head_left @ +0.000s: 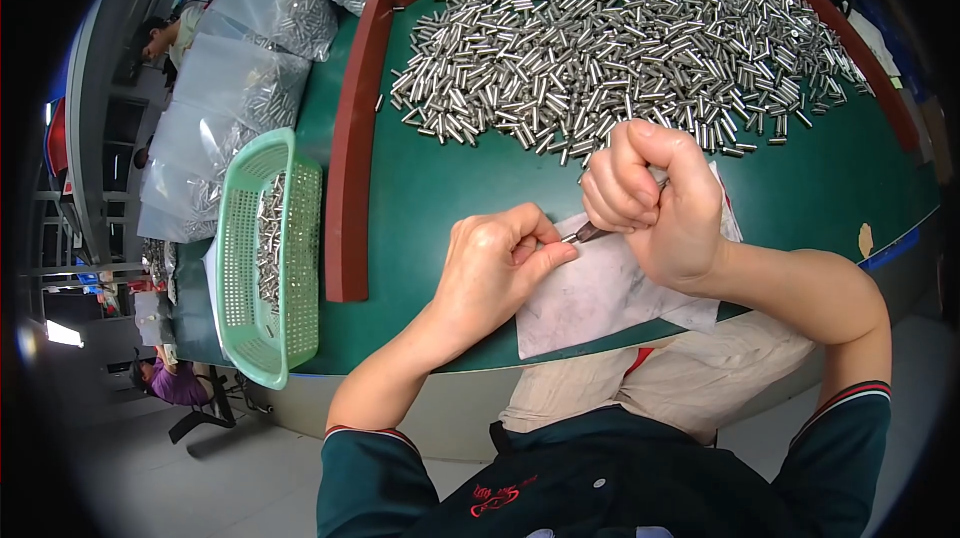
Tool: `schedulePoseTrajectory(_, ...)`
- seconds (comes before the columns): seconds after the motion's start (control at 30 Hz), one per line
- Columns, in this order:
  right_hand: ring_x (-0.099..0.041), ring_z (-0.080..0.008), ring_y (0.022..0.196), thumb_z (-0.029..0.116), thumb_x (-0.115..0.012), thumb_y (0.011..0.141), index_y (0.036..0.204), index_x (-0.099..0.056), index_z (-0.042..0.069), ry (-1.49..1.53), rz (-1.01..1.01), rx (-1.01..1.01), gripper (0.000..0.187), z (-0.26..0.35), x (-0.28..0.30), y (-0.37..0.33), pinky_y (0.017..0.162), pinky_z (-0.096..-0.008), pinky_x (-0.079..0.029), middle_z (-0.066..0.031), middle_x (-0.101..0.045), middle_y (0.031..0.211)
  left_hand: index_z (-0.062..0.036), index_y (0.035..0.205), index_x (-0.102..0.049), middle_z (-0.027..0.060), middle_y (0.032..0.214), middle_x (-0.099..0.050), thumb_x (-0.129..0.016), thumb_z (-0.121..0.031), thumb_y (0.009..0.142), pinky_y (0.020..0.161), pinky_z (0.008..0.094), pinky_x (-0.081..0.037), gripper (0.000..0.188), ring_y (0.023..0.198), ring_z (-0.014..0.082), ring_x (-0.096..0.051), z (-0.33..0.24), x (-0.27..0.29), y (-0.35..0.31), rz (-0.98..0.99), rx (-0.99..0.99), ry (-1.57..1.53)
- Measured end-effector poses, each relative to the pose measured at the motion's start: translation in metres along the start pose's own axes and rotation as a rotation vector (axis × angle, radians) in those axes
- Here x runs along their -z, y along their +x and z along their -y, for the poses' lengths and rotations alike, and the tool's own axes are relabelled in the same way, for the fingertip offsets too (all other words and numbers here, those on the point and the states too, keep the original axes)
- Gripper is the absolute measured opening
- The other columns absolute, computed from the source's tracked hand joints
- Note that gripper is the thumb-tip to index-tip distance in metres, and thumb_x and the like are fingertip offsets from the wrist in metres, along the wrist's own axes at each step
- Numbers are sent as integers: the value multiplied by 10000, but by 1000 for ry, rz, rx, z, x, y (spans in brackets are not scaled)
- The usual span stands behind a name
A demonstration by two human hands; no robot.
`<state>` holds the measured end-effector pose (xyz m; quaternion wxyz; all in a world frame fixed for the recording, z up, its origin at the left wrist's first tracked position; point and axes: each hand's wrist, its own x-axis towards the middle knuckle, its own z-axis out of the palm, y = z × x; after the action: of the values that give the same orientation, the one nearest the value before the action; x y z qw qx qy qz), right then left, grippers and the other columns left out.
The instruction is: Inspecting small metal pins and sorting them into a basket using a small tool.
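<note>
My left hand point(497, 260) is closed, thumb and forefinger pinching a small silvery metal pin point(569, 238); most of it is hidden by the fingertips. Wrapped in a fist, my right hand point(655, 200) grips a dark tool with a tapered tip point(590, 232), whose handle is mostly covered by the fingers. The tip meets or nearly meets the pin's end; I cannot tell which. Beneath both hands a smudged whitish sheet point(575, 310) lies at the table's near edge. Just beyond my right hand spreads a large heap of short shiny metal pins point(610, 48).
Reddish-brown strips point(350, 158) border the heap on the green table point(430, 208). At left stands a light green perforated basket point(240, 338) with more metal pieces inside. Clear bags of metal pieces point(270, 88) line the far left. Other people are in the left background.
</note>
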<state>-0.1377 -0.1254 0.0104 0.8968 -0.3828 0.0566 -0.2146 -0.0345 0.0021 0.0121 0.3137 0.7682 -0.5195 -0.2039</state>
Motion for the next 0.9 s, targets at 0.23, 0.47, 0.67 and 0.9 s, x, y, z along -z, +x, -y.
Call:
schedulePoseTrajectory(0.23,-175,-84,393,246,-299,869,506,-283,124,18,5,9,383,1,1,1,401,-241,-171,26,-255,416,-7,661,-568,33,436,-382,-709,-117,655,389,286,-323,179,381,142,-362,1,0,1,4,-5,28)
schedulePoseTrajectory(0.47,-170,-85,397,243,-295,869,511,-282,123,3,18,7,378,-1,1,0,406,-246,-170,25,-252,420,-4,651,-569,34,436,-391,-711,-108,653,387,286,-323,176,381,138,-361,1,-1,-1,-4,4,25)
schedulePoseTrajectory(0.67,-173,-88,401,242,-298,867,512,-285,120,-49,35,52,376,-5,0,-3,408,-248,-172,21,-253,424,7,627,-554,51,423,-393,-704,-100,663,386,287,-322,188,371,147,-361,0,-2,0,13,27,-17)
schedulePoseTrajectory(0.9,-186,-88,411,218,-314,858,508,-281,102,-143,10,69,370,-8,-4,-2,412,-248,-180,13,-254,434,16,617,-538,67,414,-395,-694,-98,672,388,303,-327,201,363,174,-365,-1,1,4,48,35,-29)
